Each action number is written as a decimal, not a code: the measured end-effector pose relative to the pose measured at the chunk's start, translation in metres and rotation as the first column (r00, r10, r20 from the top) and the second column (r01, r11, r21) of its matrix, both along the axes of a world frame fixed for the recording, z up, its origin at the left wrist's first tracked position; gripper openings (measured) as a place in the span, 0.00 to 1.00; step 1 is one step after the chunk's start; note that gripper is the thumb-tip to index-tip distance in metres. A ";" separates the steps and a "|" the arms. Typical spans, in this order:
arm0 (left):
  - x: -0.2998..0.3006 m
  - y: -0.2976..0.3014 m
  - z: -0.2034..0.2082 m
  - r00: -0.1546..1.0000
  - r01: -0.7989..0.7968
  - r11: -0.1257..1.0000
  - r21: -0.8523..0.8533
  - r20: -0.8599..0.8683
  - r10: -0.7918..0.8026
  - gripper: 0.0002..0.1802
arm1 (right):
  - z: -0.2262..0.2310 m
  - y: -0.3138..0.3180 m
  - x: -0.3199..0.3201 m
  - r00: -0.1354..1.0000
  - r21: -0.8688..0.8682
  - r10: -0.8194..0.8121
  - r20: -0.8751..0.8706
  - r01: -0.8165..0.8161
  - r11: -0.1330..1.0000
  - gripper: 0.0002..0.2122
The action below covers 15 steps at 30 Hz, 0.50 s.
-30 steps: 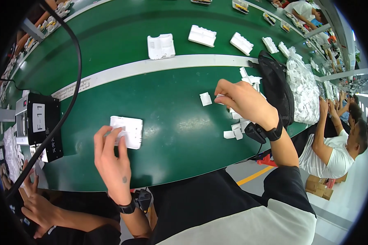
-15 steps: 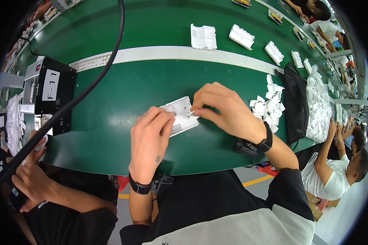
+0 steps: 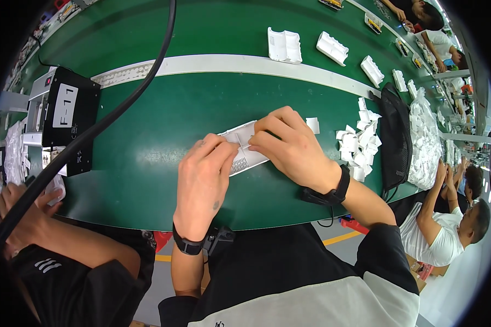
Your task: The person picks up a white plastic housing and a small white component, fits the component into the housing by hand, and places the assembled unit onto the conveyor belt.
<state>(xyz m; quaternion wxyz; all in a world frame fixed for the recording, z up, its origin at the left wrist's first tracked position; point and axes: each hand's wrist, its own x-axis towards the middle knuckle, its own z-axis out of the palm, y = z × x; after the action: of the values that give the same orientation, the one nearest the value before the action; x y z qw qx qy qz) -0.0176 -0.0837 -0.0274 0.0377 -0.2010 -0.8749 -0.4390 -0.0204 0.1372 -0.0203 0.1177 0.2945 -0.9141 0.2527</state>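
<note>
A shallow white plastic shell (image 3: 247,158), with a printed patch inside, lies tilted on the green table in front of me. My left hand (image 3: 204,166) is closed on its left side, thumb and fingertips over the near inner part. My right hand (image 3: 292,146) has its fingers pinched together at the shell's inner middle, near a thin raised line. Whatever sits between those fingertips is hidden. Just beyond the right hand a small square white piece (image 3: 312,125) rests on the table.
A pile of small white pieces (image 3: 359,143) lies right, beside a black mesh bag (image 3: 394,139) and a filled clear bag (image 3: 424,139). White shells (image 3: 284,46) stand past a white rail (image 3: 218,64). Left are a black machine (image 3: 71,122), a thick cable (image 3: 131,103) and a co-worker's hand (image 3: 24,212).
The thin white piece pinched in my right hand no longer shows there; its fingertips have moved inward over the shell. A small white square now shows beyond that hand. The co-worker's hands at left shifted.
</note>
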 end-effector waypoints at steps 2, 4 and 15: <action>0.000 0.002 -0.001 1.000 -0.007 1.000 -0.017 -0.025 0.007 0.03 | -0.003 0.002 0.000 0.999 0.009 -0.003 -0.032 0.003 1.000 0.09; -0.001 0.002 -0.002 1.000 0.005 1.000 -0.027 -0.017 -0.005 0.03 | -0.005 0.003 0.000 1.000 -0.052 -0.011 0.021 0.012 0.999 0.10; 0.001 0.015 0.002 0.993 -0.096 0.991 -0.088 -0.076 0.089 0.06 | 0.019 -0.005 -0.021 0.994 0.213 0.087 0.059 -0.098 0.972 0.08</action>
<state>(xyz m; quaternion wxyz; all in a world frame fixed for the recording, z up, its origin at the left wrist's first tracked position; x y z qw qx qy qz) -0.0167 -0.0691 -0.0255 0.0803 -0.1774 -0.9006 -0.3885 -0.0409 0.1317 -0.0010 0.0507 0.3416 -0.9239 0.1646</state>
